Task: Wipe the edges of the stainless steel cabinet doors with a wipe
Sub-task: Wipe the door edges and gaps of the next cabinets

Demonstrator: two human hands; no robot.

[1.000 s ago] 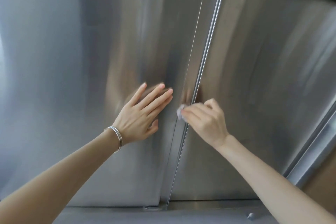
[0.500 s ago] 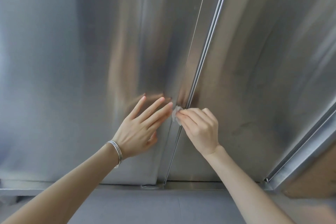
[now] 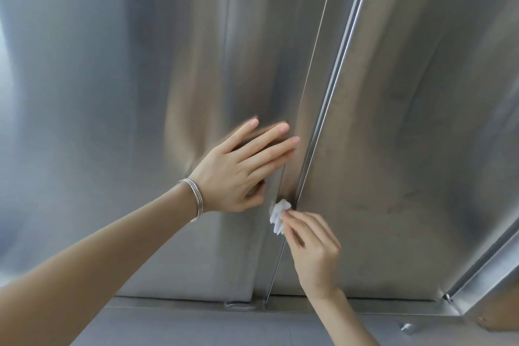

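1. Pinching a small crumpled white wipe (image 3: 279, 215) at the centre edge of the brushed stainless steel cabinet doors (image 3: 421, 121), the right hand (image 3: 314, 250) could snag it.
2. Left hand (image 3: 238, 171), seemingly flat, fingers straight, may smudge steel.

This looks like a commercial kitchen or a similar catering workroom, not a home. The tall, flat, brushed stainless steel left cabinet door (image 3: 112, 121) and the matching right cabinet door (image 3: 421, 121) fill nearly the whole view. They meet at a bright folded steel edge strip (image 3: 338, 64). Both stand over a plain steel bottom rail (image 3: 182, 303) above a smooth grey surface (image 3: 196, 329). A bare steel frame channel (image 3: 491, 267) runs along the right cabinet door's right edge.
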